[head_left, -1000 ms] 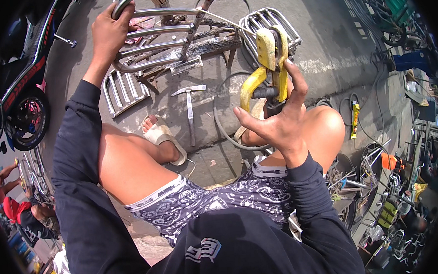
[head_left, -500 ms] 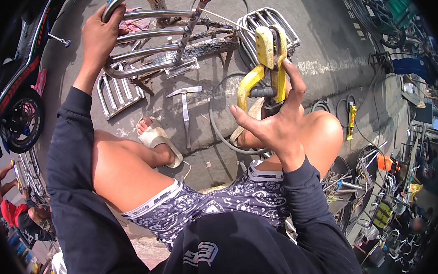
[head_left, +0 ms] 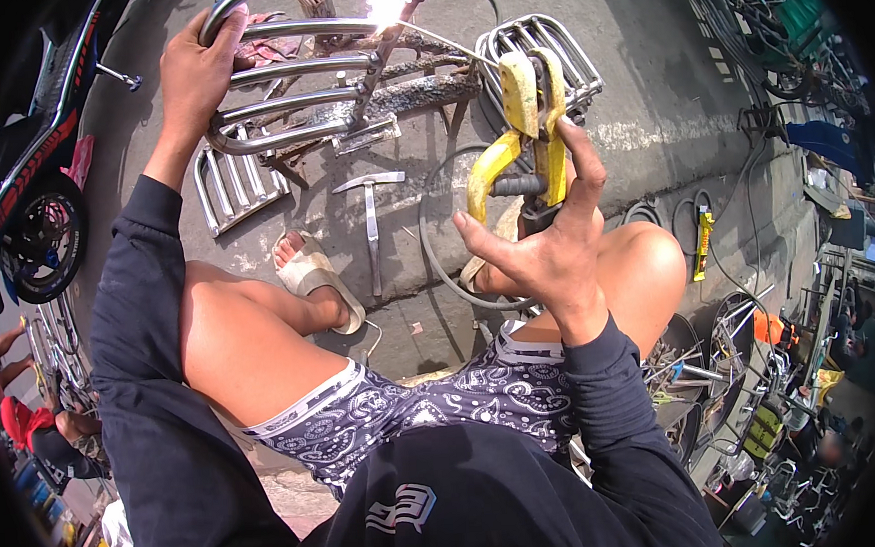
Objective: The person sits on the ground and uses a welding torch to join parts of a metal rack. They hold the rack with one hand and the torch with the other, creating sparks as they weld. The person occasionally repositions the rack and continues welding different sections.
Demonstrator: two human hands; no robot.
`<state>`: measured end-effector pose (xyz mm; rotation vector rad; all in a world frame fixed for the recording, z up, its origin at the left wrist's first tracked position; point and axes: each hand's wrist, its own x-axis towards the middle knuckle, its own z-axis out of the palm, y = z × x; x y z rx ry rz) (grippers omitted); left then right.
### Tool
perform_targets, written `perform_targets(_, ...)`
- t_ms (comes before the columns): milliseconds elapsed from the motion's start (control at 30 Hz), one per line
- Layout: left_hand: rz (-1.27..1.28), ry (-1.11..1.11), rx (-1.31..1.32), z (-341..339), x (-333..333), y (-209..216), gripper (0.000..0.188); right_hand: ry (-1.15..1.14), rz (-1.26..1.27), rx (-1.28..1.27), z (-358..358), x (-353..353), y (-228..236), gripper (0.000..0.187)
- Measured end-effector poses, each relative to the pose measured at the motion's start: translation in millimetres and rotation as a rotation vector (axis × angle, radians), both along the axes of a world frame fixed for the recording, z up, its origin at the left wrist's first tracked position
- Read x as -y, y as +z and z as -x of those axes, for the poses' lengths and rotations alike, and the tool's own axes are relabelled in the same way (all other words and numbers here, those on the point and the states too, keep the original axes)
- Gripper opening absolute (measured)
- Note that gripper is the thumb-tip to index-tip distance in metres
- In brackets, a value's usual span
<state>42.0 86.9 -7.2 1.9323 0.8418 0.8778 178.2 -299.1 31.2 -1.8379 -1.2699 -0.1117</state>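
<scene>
My left hand (head_left: pixel 200 72) is closed around the outer bend of a shiny tubular metal rack (head_left: pixel 290 72) with several bars. My right hand (head_left: pixel 546 242) grips a yellow welding electrode holder (head_left: pixel 519 98). Clamped in its jaws, a thin pale welding rod (head_left: pixel 448 40) slants up and left to the rack's upper right corner. A bright white arc glows where rod tip and rack meet, hiding the joint. Beneath the rack stands a rough, spatter-covered metal stand (head_left: pixel 417 96). On the ground between my feet and the stand lies a chipping hammer (head_left: pixel 371 222).
A second barred rack (head_left: pixel 237 190) lies left of the hammer, and another (head_left: pixel 550 61) beyond the electrode holder. A cable (head_left: pixel 435 259) loops near my right foot. A motorcycle wheel (head_left: pixel 47 240) stands at left. Metal parts and tools crowd the right side.
A bright arc has appeared at the rod's tip on the rack. The electrode holder has shifted slightly left and up. My left hand keeps its hold on the rack.
</scene>
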Motion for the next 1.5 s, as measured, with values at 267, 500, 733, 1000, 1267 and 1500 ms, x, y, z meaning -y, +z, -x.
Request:
perform_targets(267,-0.014,0.018,-0.027,0.3,-0.4,1.9,0.041,0.002,-0.001,-0.006,0.4,-0.2,0.5,0.116)
perform_targets(500,-0.019,0.021,-0.017,1.1,-0.8,0.7,0.041,0.024,-0.023,-0.041,-0.5,-1.1,-2.5,0.116)
perform_targets(733,-0.034,0.015,-0.04,2.2,-5.1,-2.2,0.042,0.001,-0.028,0.013,-2.8,-0.5,-1.4,0.116)
perform_targets(1000,0.008,0.022,-0.034,2.3,-4.9,-2.1,0.043,0.014,-0.013,-0.049,-0.5,-1.2,-0.5,0.116)
perform_targets(1267,-0.027,0.023,-0.067,2.9,-3.1,0.2,0.044,0.01,-0.01,-0.042,-0.5,-2.3,-0.4,0.116)
perform_targets(1500,-0.043,0.001,-0.038,3.3,-6.1,-3.0,0.045,0.025,-0.01,-0.081,0.1,-3.7,-2.0,0.116)
